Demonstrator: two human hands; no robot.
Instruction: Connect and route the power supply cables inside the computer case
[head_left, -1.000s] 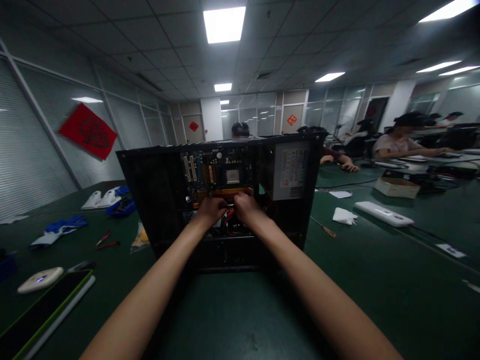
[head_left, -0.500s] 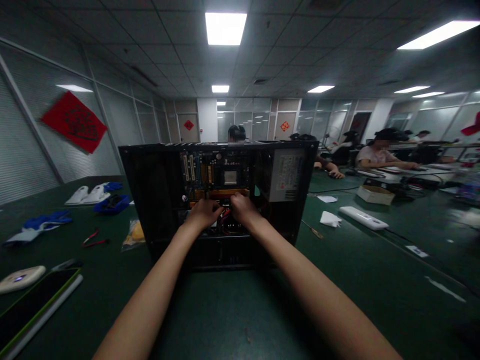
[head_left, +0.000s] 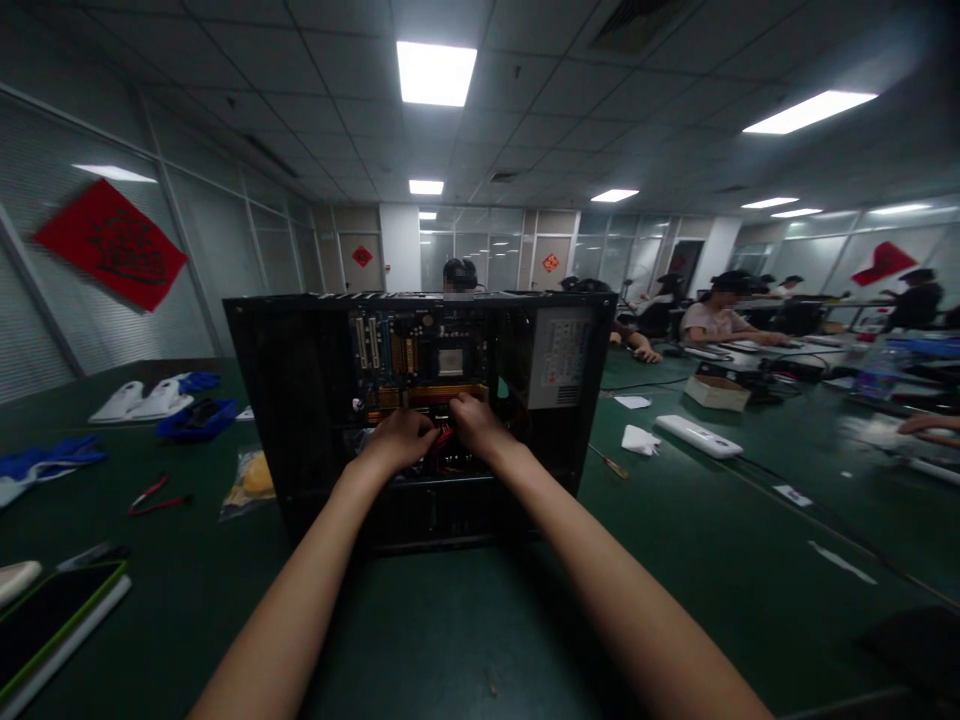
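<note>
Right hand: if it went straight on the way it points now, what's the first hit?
Probably the yellow slots on the board, just past the right hand. Depth is unclear; it may already touch them or something hidden behind the fingers.

No text is legible: neither the dark characters [head_left: 129, 252] on the red paper diamond [head_left: 112, 245] nor the power supply label [head_left: 564, 350] (tiny print).

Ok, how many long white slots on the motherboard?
2: left slot and right slot, side by side, upper left of the motherboard. Others may be hidden.
</note>
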